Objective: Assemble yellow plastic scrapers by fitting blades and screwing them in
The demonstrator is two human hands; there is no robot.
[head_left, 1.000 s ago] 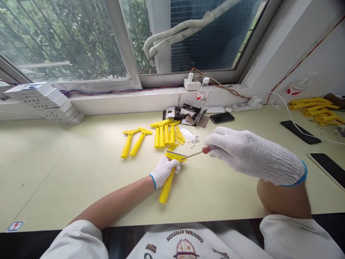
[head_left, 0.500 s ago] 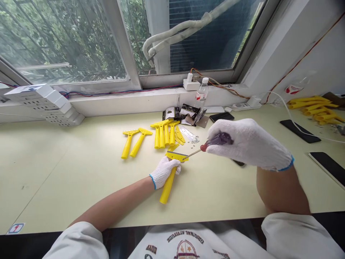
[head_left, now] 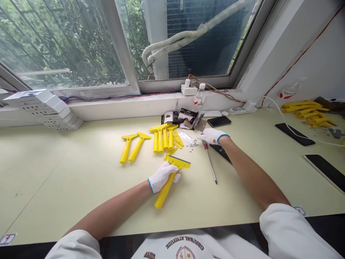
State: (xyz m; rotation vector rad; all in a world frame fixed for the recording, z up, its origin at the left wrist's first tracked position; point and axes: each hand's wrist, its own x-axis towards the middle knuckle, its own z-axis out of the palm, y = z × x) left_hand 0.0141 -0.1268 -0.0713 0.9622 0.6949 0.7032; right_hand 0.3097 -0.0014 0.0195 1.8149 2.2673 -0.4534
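Observation:
My left hand (head_left: 162, 176), in a white knit glove with a blue cuff, is closed round the handle of a yellow scraper (head_left: 167, 185). A grey metal blade runs along the scraper's head, where a small screw head shows. My gloved right hand (head_left: 213, 136) is farther forward, its fingers closed about the dark handle end of a screwdriver (head_left: 209, 158); the shaft points back toward me, and the fingers partly hide the handle. Close to those fingertips lies a small heap of screws (head_left: 193, 143). Several flat blades (head_left: 185, 136) and yellow plates (head_left: 178, 139) are just left of it.
Several yellow scrapers (head_left: 163, 138) lie farther left. Behind them are black packages (head_left: 187, 116) and a plastic bottle (head_left: 198, 98). Phones (head_left: 219, 121) lie at the right, near a cable (head_left: 285, 118). White boxes (head_left: 51, 108) stand against the window wall, and more yellow handles (head_left: 309, 111) lie far right.
My right hand has taken the screwdriver away from the scraper and moved forward to the screws; the tip now points toward me. The left hand still holds the scraper, slightly lower.

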